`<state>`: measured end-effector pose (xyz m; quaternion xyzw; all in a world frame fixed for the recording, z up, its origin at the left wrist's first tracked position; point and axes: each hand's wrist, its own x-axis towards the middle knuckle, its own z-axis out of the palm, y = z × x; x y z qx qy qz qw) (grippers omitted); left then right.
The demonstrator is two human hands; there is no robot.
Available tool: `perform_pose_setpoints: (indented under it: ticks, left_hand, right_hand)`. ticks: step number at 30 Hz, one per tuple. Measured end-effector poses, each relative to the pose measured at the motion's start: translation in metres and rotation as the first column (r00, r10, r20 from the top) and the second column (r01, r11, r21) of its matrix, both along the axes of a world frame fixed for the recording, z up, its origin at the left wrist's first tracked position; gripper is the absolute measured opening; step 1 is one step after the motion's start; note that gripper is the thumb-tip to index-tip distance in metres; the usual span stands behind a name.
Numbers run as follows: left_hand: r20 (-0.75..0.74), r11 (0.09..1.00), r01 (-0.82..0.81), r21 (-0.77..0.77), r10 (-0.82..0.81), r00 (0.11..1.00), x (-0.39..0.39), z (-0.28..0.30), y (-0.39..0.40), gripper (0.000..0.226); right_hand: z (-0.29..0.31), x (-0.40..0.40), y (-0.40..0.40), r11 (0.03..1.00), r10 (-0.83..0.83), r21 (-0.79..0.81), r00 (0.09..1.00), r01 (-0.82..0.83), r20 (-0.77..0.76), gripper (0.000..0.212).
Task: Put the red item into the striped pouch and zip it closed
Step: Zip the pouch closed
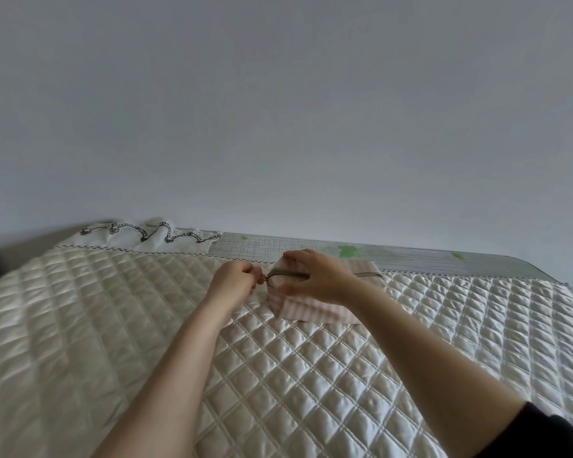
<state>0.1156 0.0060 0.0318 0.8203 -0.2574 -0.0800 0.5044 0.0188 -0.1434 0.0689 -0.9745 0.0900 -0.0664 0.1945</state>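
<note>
The striped pouch (315, 307) lies long from left to right, the right hand (315, 276) clamps its top, and the left hand (234, 277) pinches the zip pull (264, 277) at its left end.

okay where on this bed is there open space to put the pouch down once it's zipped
The quilted cover is bare left of the left hand and forearm, and again right of the right forearm out to the bed's right edge. It is crowded at the far middle, where both hands, the right hand included, hold the striped pouch beside the embroidered white cloth.
</note>
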Motion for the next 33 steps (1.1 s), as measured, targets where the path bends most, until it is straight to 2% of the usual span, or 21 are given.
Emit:
perform_pose_setpoints:
  ticks: [6,14,33]
  left_hand:
    - [-0.059,0.995,0.004,-0.096,-0.01,0.998,-0.001,0.004,0.0,0.029]
    - [-0.03,0.987,0.026,-0.158,-0.031,0.999,-0.005,0.009,-0.003,0.033]
    - [0.106,0.982,0.119,-0.149,-0.104,0.989,-0.02,0.016,-0.014,0.028]
  right_hand:
    - [0.003,0.0,0.002,1.0,0.004,0.014,1.0,-0.004,-0.006,0.075]
    - [0.004,-0.001,0.003,0.999,-0.012,0.041,1.0,0.013,-0.009,0.072]
    - [0.007,-0.001,0.009,0.997,-0.043,0.066,0.999,0.043,0.0,0.06]
